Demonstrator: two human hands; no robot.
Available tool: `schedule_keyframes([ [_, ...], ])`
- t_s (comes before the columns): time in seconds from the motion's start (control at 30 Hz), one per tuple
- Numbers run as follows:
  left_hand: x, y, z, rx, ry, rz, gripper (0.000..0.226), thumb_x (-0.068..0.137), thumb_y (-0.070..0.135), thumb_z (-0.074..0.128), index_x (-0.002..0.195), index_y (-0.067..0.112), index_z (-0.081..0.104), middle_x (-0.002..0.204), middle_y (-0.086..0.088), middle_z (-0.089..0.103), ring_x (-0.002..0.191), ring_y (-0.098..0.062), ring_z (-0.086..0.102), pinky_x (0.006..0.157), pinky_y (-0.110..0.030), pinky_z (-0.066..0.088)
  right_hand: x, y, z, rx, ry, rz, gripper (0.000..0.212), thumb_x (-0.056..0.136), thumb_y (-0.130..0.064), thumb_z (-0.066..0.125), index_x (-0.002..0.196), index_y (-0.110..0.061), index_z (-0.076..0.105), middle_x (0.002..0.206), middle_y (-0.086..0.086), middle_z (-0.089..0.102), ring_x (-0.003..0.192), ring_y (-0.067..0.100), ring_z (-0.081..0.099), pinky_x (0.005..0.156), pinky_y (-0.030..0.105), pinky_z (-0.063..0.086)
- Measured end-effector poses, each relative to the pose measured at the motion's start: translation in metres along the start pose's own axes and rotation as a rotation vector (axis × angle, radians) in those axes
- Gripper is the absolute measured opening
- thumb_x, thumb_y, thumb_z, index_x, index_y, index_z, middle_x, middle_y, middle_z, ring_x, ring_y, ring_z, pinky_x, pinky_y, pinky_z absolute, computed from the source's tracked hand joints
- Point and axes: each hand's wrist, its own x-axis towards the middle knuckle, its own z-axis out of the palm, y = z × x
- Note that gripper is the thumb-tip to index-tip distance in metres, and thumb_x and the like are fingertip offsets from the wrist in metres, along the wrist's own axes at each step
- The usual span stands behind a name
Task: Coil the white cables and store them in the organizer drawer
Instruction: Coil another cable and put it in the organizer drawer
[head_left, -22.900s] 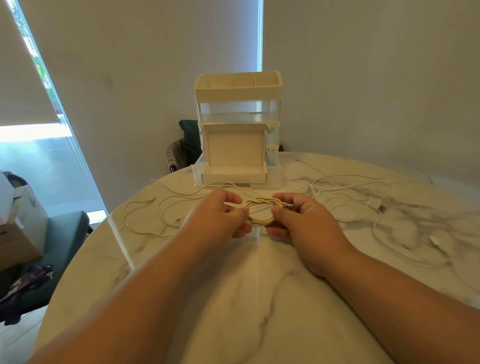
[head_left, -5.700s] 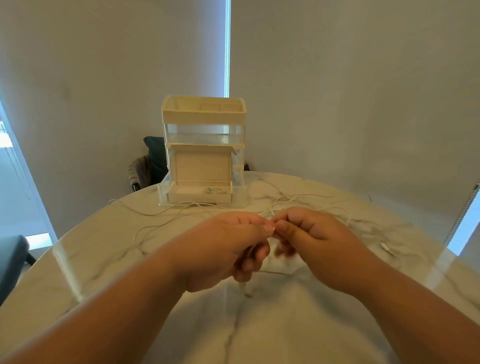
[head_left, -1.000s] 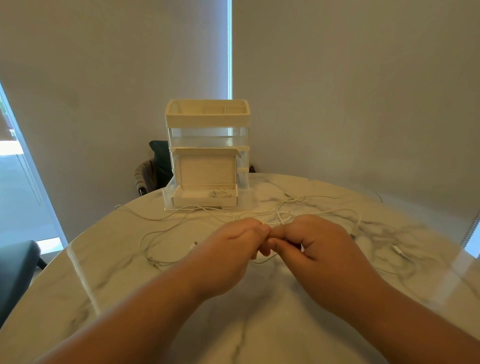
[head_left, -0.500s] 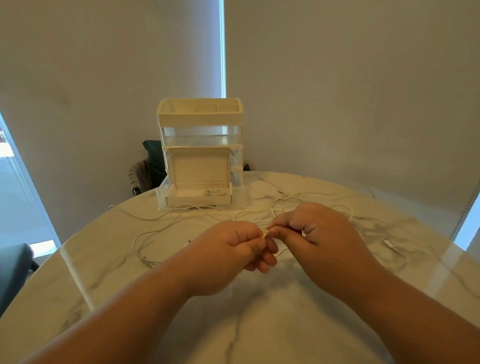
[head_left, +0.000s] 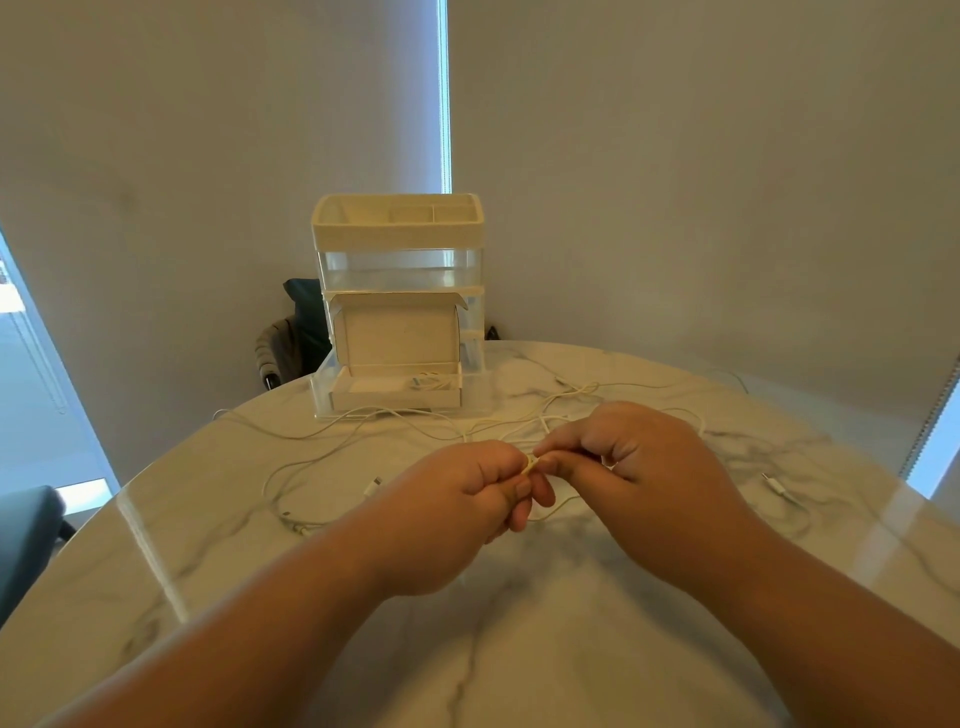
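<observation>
My left hand (head_left: 467, 499) and my right hand (head_left: 639, 467) meet over the middle of the marble table (head_left: 519, 649), and both pinch the same thin white cable (head_left: 531, 464) between thumb and fingers. Most of that cable is hidden inside my fists. More white cables (head_left: 322, 457) lie loose on the table to the left and behind my hands. The cream organizer (head_left: 397, 306) stands at the far edge with its bottom drawer (head_left: 395, 389) pulled open. A coiled cable (head_left: 428, 383) lies inside the drawer.
A cable plug (head_left: 372, 488) lies left of my hands and another plug (head_left: 776, 486) lies at the right. A dark chair (head_left: 296, 332) stands behind the table. The table edge curves round at the left and right.
In the last second my hands stayed together on the cable with only small finger shifts. Since 22.9 s ago, a coiled cable has appeared in the drawer.
</observation>
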Motion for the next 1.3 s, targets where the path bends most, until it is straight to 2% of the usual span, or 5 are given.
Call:
schedule_keyframes([
  [0.3, -0.004, 0.002, 0.002, -0.039, -0.013, -0.057, 0.024, 0.102, 0.017, 0.048, 0.088, 0.026, 0.066, 0.098, 0.006, 0.075, 0.087, 0.0, 0.07, 0.068, -0.011, 0.052, -0.001, 0.003, 0.002, 0.012, -0.011, 0.052, 0.008, 0.084, -0.026, 0.074, 0.082, -0.033, 0.077, 0.09, -0.031, 0.062, 0.085, -0.005, 0.057, 0.068, 0.004, 0.034],
  [0.37, -0.002, 0.0, 0.002, 0.004, 0.002, -0.022, 0.026, 0.101, 0.014, 0.045, 0.09, 0.026, 0.066, 0.089, 0.008, 0.074, 0.08, -0.001, 0.07, 0.078, -0.025, 0.057, 0.0, 0.002, 0.002, 0.029, -0.019, 0.057, 0.01, 0.085, -0.025, 0.073, 0.082, -0.034, 0.077, 0.087, -0.031, 0.063, 0.085, -0.005, 0.057, 0.067, 0.005, 0.035],
  [0.53, -0.001, 0.001, 0.0, 0.078, 0.02, 0.027, 0.027, 0.1, 0.018, 0.048, 0.08, 0.03, 0.062, 0.065, 0.028, 0.058, 0.061, 0.004, 0.047, 0.068, -0.022, 0.04, 0.0, 0.002, 0.001, 0.051, -0.007, 0.054, 0.013, 0.086, -0.022, 0.072, 0.079, -0.032, 0.077, 0.087, -0.025, 0.065, 0.085, -0.002, 0.059, 0.067, 0.007, 0.038],
  [0.73, 0.003, 0.001, 0.0, -0.11, 0.004, -0.037, 0.027, 0.084, 0.035, 0.044, 0.082, 0.023, 0.068, 0.067, 0.006, 0.049, 0.066, -0.01, 0.045, 0.068, -0.033, 0.039, 0.001, 0.004, 0.001, 0.076, 0.001, 0.06, 0.009, 0.086, -0.029, 0.073, 0.086, -0.038, 0.075, 0.091, -0.031, 0.064, 0.088, -0.007, 0.058, 0.071, 0.003, 0.037],
  [1.3, -0.002, 0.008, -0.002, -0.236, 0.042, 0.011, 0.031, 0.091, 0.029, 0.046, 0.065, 0.025, 0.062, 0.06, 0.003, 0.045, 0.059, -0.013, 0.039, 0.059, -0.028, 0.034, 0.003, 0.016, 0.008, 0.536, -0.03, 0.266, 0.014, 0.091, -0.012, 0.064, 0.09, -0.021, 0.076, 0.074, -0.016, 0.069, 0.069, -0.004, 0.06, 0.066, 0.01, 0.043],
])
